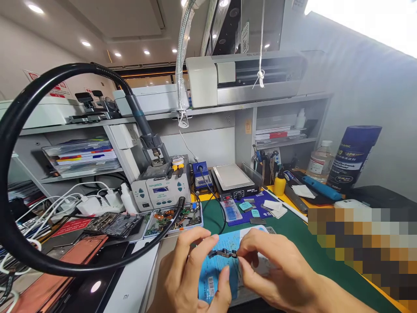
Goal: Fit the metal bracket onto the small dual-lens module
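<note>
My right hand [273, 265] pinches one end of a small, narrow black electronic part [223, 253] between thumb and fingertips. The part is held level, and its exact kind is too small to make out. On its left, my left hand [195, 269] curves around with thumb and fingers apart, the fingertips close to the part's free end. Under both hands lies a blue and white printed packet [221, 278] with a barcode, partly covered by the fingers.
A black hose [6, 174] loops across the left side. Behind are a hot-air station [159, 191], a tray of small boards [195, 221] and a heating plate [233, 176]. A spray can [352, 161] and bottle [319, 163] stand right. A white Xiaomi box [130, 291] lies front left.
</note>
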Motion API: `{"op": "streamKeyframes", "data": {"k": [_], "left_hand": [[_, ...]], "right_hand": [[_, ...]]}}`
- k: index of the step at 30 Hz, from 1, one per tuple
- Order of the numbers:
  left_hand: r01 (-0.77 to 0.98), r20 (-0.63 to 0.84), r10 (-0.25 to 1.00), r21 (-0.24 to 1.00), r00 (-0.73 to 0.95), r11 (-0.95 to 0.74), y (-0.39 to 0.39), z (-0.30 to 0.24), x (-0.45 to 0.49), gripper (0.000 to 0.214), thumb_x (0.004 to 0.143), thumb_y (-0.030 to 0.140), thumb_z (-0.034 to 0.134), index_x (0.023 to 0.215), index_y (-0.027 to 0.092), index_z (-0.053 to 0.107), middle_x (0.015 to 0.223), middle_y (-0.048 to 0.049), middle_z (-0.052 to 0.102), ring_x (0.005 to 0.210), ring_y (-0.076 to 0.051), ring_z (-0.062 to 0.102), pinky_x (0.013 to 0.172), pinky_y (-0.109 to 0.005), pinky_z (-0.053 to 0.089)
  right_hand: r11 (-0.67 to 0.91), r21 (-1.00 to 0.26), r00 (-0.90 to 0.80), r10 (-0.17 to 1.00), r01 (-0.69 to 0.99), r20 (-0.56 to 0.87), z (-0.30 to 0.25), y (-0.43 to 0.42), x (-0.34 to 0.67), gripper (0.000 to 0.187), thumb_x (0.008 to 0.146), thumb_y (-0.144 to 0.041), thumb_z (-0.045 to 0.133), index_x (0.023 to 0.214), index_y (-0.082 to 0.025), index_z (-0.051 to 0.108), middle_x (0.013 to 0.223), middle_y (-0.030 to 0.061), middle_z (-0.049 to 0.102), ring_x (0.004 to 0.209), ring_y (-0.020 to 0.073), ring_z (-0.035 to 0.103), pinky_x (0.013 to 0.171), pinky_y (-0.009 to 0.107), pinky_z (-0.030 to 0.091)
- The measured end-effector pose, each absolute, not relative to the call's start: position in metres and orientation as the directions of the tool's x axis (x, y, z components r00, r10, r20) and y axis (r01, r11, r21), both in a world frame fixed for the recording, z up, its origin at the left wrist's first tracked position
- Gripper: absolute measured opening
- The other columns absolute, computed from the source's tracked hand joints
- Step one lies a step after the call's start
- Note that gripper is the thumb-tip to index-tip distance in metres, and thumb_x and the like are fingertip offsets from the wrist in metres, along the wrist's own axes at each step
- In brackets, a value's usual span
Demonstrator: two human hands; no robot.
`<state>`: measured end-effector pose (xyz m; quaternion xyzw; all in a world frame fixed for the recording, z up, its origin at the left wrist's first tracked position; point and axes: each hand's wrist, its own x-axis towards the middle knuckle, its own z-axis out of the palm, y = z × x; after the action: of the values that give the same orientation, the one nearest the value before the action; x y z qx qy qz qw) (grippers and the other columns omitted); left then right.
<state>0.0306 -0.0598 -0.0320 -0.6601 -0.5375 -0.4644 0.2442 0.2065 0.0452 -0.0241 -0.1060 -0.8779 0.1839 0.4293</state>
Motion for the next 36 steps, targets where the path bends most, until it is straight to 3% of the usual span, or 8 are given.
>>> {"op": "streamKeyframes", "data": {"k": [5, 10, 13, 18, 24, 32, 34, 36], "left_hand": [[0.879, 0.769, 0.637, 0.341, -0.057, -0.334, -0.058, -0.025, 0.027, 0.032, 0.077, 0.018, 0.068, 0.108, 0.019, 0.058, 0.087, -0.0034, 0.061, 0.07, -0.017, 0.061, 0.057, -0.029, 0.053], [0.854, 0.767, 0.64, 0.364, -0.049, -0.371, -0.056, -0.023, 0.027, 0.02, 0.078, 0.015, 0.069, 0.094, 0.02, 0.06, 0.075, 0.0006, 0.061, 0.059, -0.013, 0.058, 0.054, -0.026, 0.052], [0.842, 0.777, 0.629, 0.352, -0.019, -0.409, -0.056, -0.025, 0.028, 0.018, 0.079, 0.011, 0.069, 0.094, 0.019, 0.061, 0.074, 0.0007, 0.063, 0.059, -0.012, 0.058, 0.055, -0.025, 0.051], [0.804, 0.732, 0.671, 0.468, -0.12, -0.366, -0.057, -0.028, 0.031, 0.008, 0.085, 0.013, 0.063, 0.082, 0.019, 0.061, 0.07, 0.0015, 0.058, 0.06, -0.013, 0.055, 0.055, -0.026, 0.046], [0.768, 0.735, 0.657, 0.514, -0.166, -0.381, -0.059, -0.028, 0.036, 0.014, 0.09, 0.016, 0.056, 0.076, 0.02, 0.057, 0.067, 0.0022, 0.054, 0.058, -0.012, 0.049, 0.054, -0.027, 0.041], [0.706, 0.712, 0.693, 0.548, -0.112, -0.449, -0.061, -0.022, 0.036, 0.023, 0.09, 0.011, 0.056, 0.071, 0.021, 0.048, 0.063, 0.0044, 0.049, 0.054, -0.01, 0.046, 0.053, -0.023, 0.042], [0.711, 0.733, 0.675, 0.519, -0.084, -0.475, -0.061, -0.021, 0.036, 0.022, 0.089, 0.009, 0.056, 0.072, 0.021, 0.049, 0.064, 0.0045, 0.049, 0.054, -0.009, 0.046, 0.051, -0.022, 0.041], [0.765, 0.776, 0.629, 0.434, -0.049, -0.476, -0.062, -0.022, 0.035, 0.02, 0.087, 0.007, 0.059, 0.075, 0.021, 0.052, 0.065, 0.0042, 0.053, 0.055, -0.009, 0.05, 0.053, -0.022, 0.042]], "right_hand": [[0.967, -0.255, -0.569, 0.208, -0.003, 0.796, -0.027, 0.046, 0.207, 0.019, 0.082, -0.003, 0.06, 0.09, -0.02, 0.056, 0.068, 0.0007, 0.06, 0.059, 0.0139, 0.055, 0.055, 0.024, 0.047], [0.978, -0.21, -0.554, 0.17, -0.008, 0.815, -0.028, 0.046, 0.206, 0.024, 0.08, 0.0, 0.06, 0.094, -0.019, 0.057, 0.073, 0.0047, 0.066, 0.065, 0.0165, 0.061, 0.058, 0.025, 0.05], [0.952, -0.307, -0.561, 0.252, -0.004, 0.789, -0.024, 0.044, 0.206, 0.016, 0.081, -0.004, 0.059, 0.087, -0.019, 0.058, 0.069, 0.002, 0.064, 0.06, 0.0143, 0.06, 0.056, 0.024, 0.05], [0.831, -0.554, -0.603, 0.469, 0.054, 0.645, -0.014, 0.039, 0.205, 0.014, 0.079, -0.006, 0.057, 0.073, -0.019, 0.059, 0.063, -0.0025, 0.064, 0.052, 0.0089, 0.058, 0.05, 0.016, 0.049], [0.435, -0.895, -0.707, 0.663, 0.095, 0.247, -0.009, 0.039, 0.206, 0.009, 0.078, -0.013, 0.061, 0.072, -0.018, 0.059, 0.064, -0.0021, 0.063, 0.058, 0.0116, 0.055, 0.056, 0.023, 0.048], [0.127, -0.992, -0.773, 0.631, 0.013, 0.071, -0.004, 0.04, 0.206, 0.014, 0.085, -0.024, 0.065, 0.075, -0.017, 0.057, 0.06, -0.0018, 0.063, 0.055, 0.0108, 0.053, 0.055, 0.023, 0.043], [0.133, -0.991, -0.771, 0.63, -0.004, 0.088, -0.004, 0.039, 0.207, 0.015, 0.087, -0.028, 0.065, 0.079, -0.018, 0.057, 0.062, -0.0012, 0.064, 0.056, 0.0117, 0.055, 0.055, 0.023, 0.046], [0.26, -0.966, -0.747, 0.643, 0.004, 0.17, -0.005, 0.037, 0.208, 0.011, 0.087, -0.026, 0.065, 0.084, -0.018, 0.058, 0.067, -0.0006, 0.065, 0.058, 0.0124, 0.057, 0.056, 0.023, 0.048]]}}
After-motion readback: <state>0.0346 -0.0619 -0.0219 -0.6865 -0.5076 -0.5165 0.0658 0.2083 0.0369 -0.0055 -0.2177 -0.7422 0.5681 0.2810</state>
